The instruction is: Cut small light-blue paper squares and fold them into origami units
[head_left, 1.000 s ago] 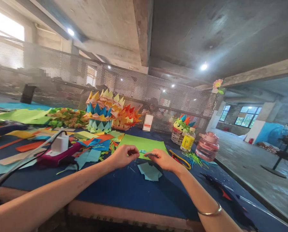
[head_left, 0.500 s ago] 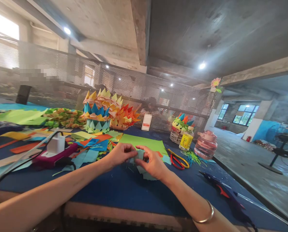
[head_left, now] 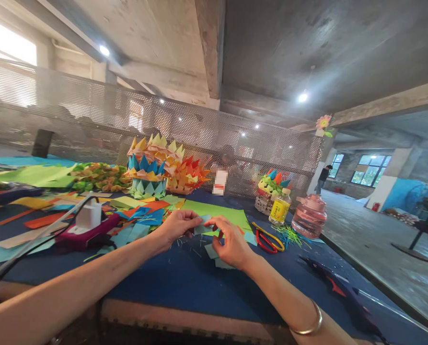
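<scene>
A small piece of pale blue-green paper (head_left: pixel 202 225) is between my hands, above the dark blue tabletop. My left hand (head_left: pixel 179 227) pinches its left side between thumb and fingers. At its right edge, my right hand (head_left: pixel 230 242) has curled fingers on the paper, with the thumb lower and a little apart. More pale blue-green paper pieces (head_left: pixel 219 258) lie on the table just under my right hand, partly covered by it. Behind both hands lies a light green sheet (head_left: pixel 214 211).
Red-and-yellow-handled scissors (head_left: pixel 269 239), a yellow-labelled bottle (head_left: pixel 279 208) and a pink water jug (head_left: pixel 309 216) stand or lie to the right, with a glue gun (head_left: pixel 343 292) nearer. On the left are a power strip (head_left: pixel 87 230), paper strips and folded-paper crowns (head_left: pixel 149 175). A person (head_left: pixel 323 178) is far right.
The paper has turned flatter and shows more of its face. My right thumb has moved down off it. The view has shifted slightly, and a person has appeared in the right background.
</scene>
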The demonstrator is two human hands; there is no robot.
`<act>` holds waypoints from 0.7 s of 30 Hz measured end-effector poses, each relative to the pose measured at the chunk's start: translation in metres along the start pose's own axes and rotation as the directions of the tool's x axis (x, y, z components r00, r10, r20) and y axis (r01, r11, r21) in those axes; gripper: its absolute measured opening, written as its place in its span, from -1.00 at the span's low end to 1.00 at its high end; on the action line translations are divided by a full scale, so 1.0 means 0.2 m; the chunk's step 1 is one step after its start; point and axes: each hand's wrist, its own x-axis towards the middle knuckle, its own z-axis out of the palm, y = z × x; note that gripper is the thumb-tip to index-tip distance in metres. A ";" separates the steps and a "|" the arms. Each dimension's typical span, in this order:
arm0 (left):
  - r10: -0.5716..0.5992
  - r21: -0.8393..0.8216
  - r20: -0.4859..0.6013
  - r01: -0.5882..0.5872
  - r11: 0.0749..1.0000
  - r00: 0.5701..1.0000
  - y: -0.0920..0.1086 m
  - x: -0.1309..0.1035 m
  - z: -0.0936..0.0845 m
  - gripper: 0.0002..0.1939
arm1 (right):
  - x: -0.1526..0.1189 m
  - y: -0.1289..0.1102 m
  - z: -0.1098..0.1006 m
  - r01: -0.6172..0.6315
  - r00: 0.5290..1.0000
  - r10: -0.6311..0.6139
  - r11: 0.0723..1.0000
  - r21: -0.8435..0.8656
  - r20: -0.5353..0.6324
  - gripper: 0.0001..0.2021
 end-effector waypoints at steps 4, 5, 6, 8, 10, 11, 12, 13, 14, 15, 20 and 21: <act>-0.034 0.015 0.099 0.032 0.999 0.995 0.01 -0.02 0.01 -0.67 | 0.00 0.00 0.02 -0.018 1.000 0.019 1.000 0.012 -0.022 -0.84; -0.049 0.025 0.117 0.047 0.999 0.992 0.02 -0.02 0.01 -0.67 | 0.00 0.00 0.02 -0.019 0.999 0.019 1.000 0.010 -0.031 -0.89; -0.060 0.035 0.125 0.056 0.998 0.990 0.02 -0.03 0.01 -0.67 | 0.00 0.00 0.02 -0.022 0.999 0.022 1.000 0.008 -0.042 -0.90; -0.062 0.048 0.119 0.057 0.997 0.991 0.03 -0.03 0.02 -0.68 | 0.00 0.00 0.02 -0.048 0.997 0.049 0.999 0.011 -0.062 -0.87; -0.041 0.055 0.111 0.035 0.998 0.993 0.03 -0.03 0.02 -0.69 | 0.01 -0.01 0.02 -0.110 0.991 0.114 0.993 0.051 -0.076 -0.82; -0.025 0.053 0.111 0.019 0.998 0.993 0.03 -0.03 0.02 -0.70 | 0.01 -0.01 0.02 -0.150 0.985 0.157 0.985 0.086 -0.077 -0.80; -0.009 0.049 0.115 0.003 0.999 0.993 0.03 -0.03 0.02 -0.70 | 0.01 0.00 0.03 -0.193 0.976 0.203 0.973 0.126 -0.076 -0.78; 0.007 0.045 0.118 -0.012 0.999 0.993 0.03 -0.03 0.02 -0.70 | 0.01 0.00 0.03 -0.233 0.966 0.248 0.958 0.166 -0.078 -0.77; 0.018 0.041 0.120 -0.023 0.999 0.993 0.03 -0.03 0.02 -0.70 | 0.02 0.00 0.03 -0.265 0.955 0.286 0.943 0.203 -0.082 -0.77; 0.024 0.035 0.121 -0.028 0.999 0.992 0.03 -0.03 0.02 -0.70 | 0.02 0.01 0.04 -0.286 0.945 0.314 0.929 0.233 -0.090 -0.76; 0.069 0.013 0.180 -0.073 0.997 0.981 0.04 -0.04 0.03 -0.65 | 0.01 0.04 0.05 -0.310 0.919 0.367 0.899 0.309 -0.145 -0.76; 0.084 0.016 0.194 -0.089 0.996 0.977 0.04 -0.04 0.03 -0.65 | 0.01 0.04 0.05 -0.312 0.916 0.372 0.897 0.314 -0.151 -0.76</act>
